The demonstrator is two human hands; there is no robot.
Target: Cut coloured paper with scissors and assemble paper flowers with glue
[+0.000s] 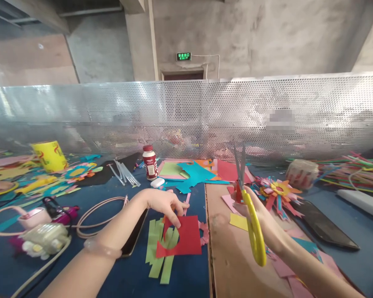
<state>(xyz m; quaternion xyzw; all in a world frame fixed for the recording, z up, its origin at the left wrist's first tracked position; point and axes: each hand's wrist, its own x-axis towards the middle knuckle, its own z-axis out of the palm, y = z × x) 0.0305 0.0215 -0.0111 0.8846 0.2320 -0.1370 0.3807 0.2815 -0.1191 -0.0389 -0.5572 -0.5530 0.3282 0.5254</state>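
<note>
My left hand (166, 205) is bent over a sheet of red paper (188, 236) with a rounded cut-out at its left, fingertips closed on its upper edge. Beneath the paper lie several light green paper strips (155, 265). My right hand (247, 198) grips yellow-handled scissors (255, 231); their blades point up and away, slightly apart. A small red piece shows by the blades' base, and I cannot tell whether it is paper or part of the scissors. Pink scalloped paper (204, 234) sticks out at the red sheet's right edge.
Behind stand a red-capped bottle (149, 163), a white earphone case (157, 183) and blue paper (194, 174). A paper flower (279, 190) and a black phone (326, 225) lie right. Cables and a yellow roll (49, 156) are left. A perforated metal screen (121, 111) spans the back.
</note>
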